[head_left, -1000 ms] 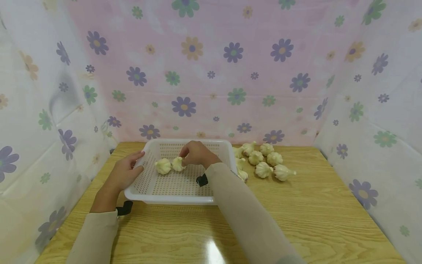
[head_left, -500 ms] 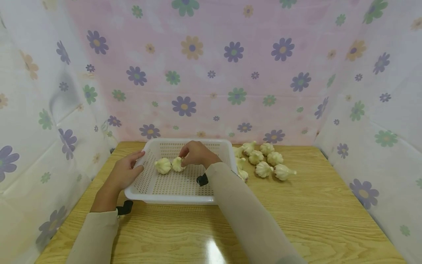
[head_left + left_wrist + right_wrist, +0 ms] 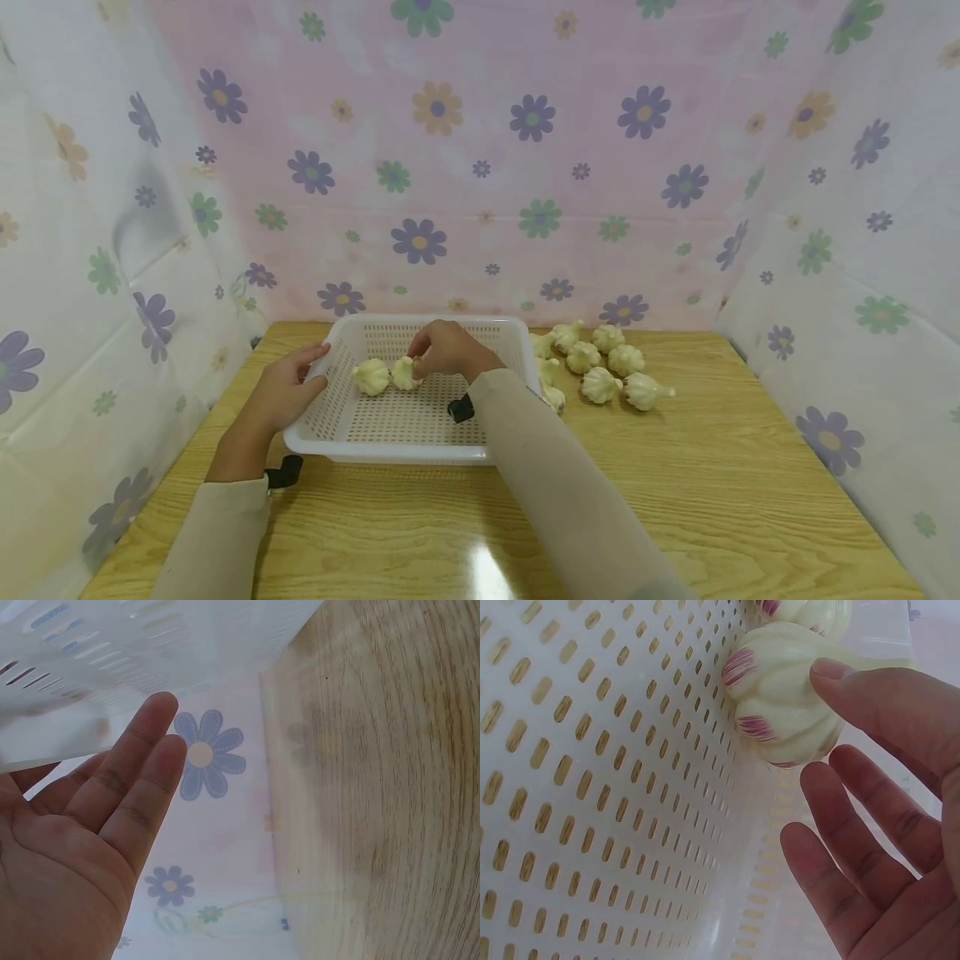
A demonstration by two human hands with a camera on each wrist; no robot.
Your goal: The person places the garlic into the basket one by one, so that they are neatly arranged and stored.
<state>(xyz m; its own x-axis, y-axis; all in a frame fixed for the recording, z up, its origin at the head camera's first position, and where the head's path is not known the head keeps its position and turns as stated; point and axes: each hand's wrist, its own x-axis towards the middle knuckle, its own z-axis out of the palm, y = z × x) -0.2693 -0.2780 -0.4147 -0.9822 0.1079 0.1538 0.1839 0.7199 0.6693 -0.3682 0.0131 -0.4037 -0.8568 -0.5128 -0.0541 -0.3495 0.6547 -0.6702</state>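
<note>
In the head view, a white perforated plastic basket (image 3: 405,454) stands on the table with two garlic bulbs inside. My right hand (image 3: 450,348) reaches in and pinches one garlic bulb (image 3: 403,373) near its stem. The right wrist view shows the thumb on this purple-streaked bulb (image 3: 784,697), the other fingers spread below it; the index finger is mostly hidden. Touching it on the left is the other garlic bulb (image 3: 371,377). My left hand (image 3: 281,393) holds the basket's left rim, thumb over the edge and fingers (image 3: 124,776) along the outer wall.
Several more garlic bulbs (image 3: 600,386) lie on the wooden table (image 3: 720,467) right of the basket, some partly hidden behind its wall. Flower-patterned cloth (image 3: 480,196) encloses the table at the back and sides. A black wrist mount (image 3: 283,472) sits at the left cuff.
</note>
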